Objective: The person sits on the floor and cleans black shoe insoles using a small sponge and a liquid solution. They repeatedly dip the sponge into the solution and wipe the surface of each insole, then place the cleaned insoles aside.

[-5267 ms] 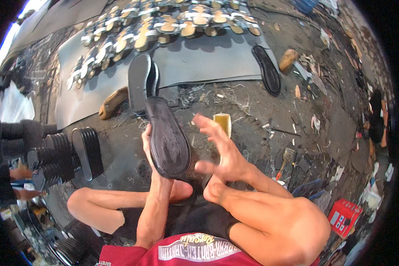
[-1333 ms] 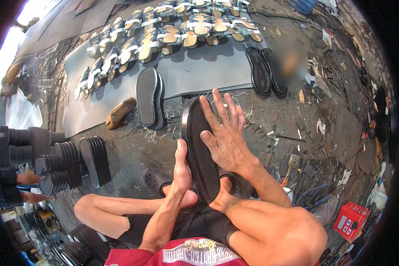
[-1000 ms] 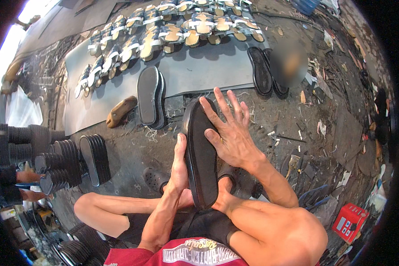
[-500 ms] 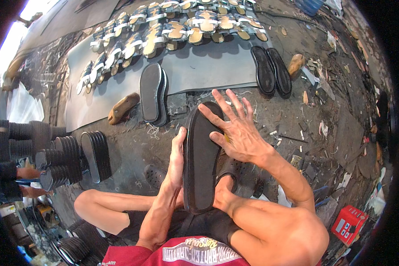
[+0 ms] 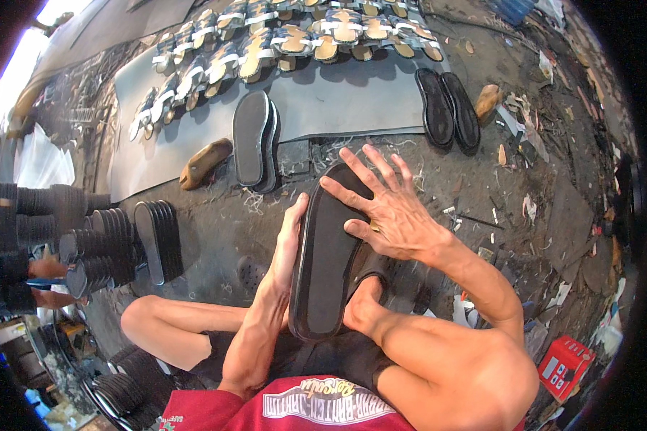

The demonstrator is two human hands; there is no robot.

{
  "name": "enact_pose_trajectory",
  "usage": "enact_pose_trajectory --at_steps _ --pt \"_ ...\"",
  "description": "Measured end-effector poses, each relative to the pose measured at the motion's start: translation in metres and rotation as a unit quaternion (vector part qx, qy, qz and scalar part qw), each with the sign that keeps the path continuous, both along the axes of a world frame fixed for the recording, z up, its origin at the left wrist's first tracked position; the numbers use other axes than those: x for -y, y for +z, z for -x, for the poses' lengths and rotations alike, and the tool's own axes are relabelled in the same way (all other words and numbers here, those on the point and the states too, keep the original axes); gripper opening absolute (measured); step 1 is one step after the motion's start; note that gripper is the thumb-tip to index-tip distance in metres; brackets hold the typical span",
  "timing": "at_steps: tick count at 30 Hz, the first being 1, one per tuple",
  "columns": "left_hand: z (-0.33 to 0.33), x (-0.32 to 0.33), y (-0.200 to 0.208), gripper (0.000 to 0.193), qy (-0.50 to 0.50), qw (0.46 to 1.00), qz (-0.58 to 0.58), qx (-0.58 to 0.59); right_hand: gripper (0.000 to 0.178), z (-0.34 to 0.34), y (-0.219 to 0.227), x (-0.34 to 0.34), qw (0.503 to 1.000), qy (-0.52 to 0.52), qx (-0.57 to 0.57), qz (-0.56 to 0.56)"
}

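A black shoe sole (image 5: 322, 266) with a raised rim stands lengthwise over my lap, its far end leaning a little to the right. Along its left edge my left hand (image 5: 287, 241) grips it, thumb pointing up the side and the other fingers hidden underneath. My right hand (image 5: 394, 219) is spread open over the sole's upper right part. Its index finger and thumb lie on the dark surface, while the remaining fingers stick out past the edge.
Rows of sandals (image 5: 295, 43) cover a grey sheet (image 5: 352, 108) ahead. Nearer lie pairs of soles (image 5: 251, 140), (image 5: 446, 108) and shoe lasts (image 5: 205, 164), (image 5: 488, 102). Stacked soles (image 5: 158, 241) stand left, beside another person's hand (image 5: 49, 267). A red box (image 5: 566, 368) sits right.
The sole has tilted slightly, its near end shifting left and its far end right. Both hands keep nearly the same hold, and the whole view has shifted a little.
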State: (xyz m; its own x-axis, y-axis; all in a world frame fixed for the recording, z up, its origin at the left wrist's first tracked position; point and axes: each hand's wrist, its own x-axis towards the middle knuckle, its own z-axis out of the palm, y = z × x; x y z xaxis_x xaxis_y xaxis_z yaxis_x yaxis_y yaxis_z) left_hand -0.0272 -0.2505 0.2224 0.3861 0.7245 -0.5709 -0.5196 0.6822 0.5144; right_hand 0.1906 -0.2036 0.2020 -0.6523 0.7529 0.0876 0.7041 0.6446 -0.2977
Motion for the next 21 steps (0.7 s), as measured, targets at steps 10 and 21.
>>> enact_pose_trajectory --at_steps 10,21 --pt "0.008 -0.002 -0.011 0.079 -0.006 0.999 0.029 0.034 0.07 0.006 0.006 0.009 0.998 0.049 0.004 0.025" --pt "0.013 0.003 -0.017 0.074 0.022 0.998 0.053 0.04 0.067 0.009 0.015 0.022 0.996 0.089 0.0 0.03"
